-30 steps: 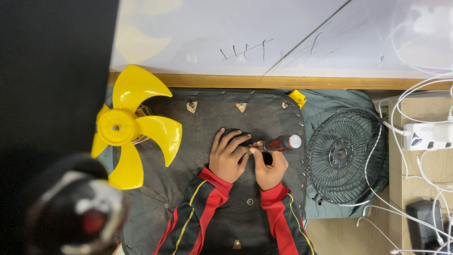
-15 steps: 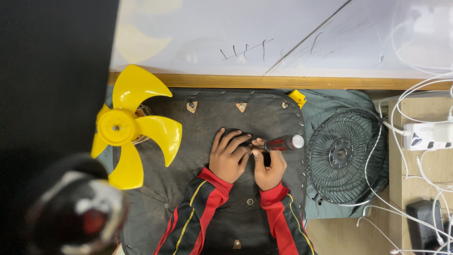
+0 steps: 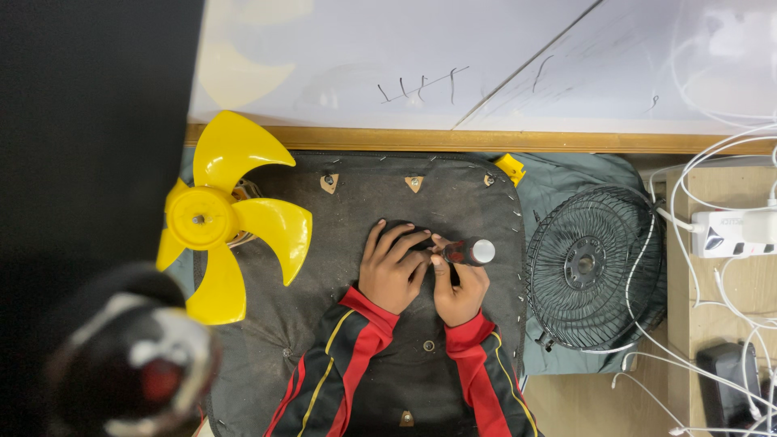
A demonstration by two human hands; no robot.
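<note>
Little has moved since the earlier frames: my two hands stay pressed together over the same spot on the dark padded board [image 3: 356, 210], and the screwdriver [image 3: 468, 252] has barely shifted, its silver-capped end pointing right.

From left to right: one yellow fan blade [image 3: 222, 217] with four vanes lies off its mount at the board's left edge, already removed. My left hand [image 3: 394, 267] rests fingers spread and curled over a small dark part I cannot make out, steadying it. My right hand [image 3: 456, 285] is clenched around the screwdriver's red and black handle, the tip hidden under my left fingers, so I cannot tell whether a screw is going in or coming out. One black wire fan grille [image 3: 589, 267] lies flat on the grey-green cloth [image 3: 566, 182] to the right, also detached. Further right, one white power strip [image 3: 732, 233] sits among loose white cables.

By my judgement the fan is well apart, with blade and grille off, and the work at the small centre part unfinished.
</note>
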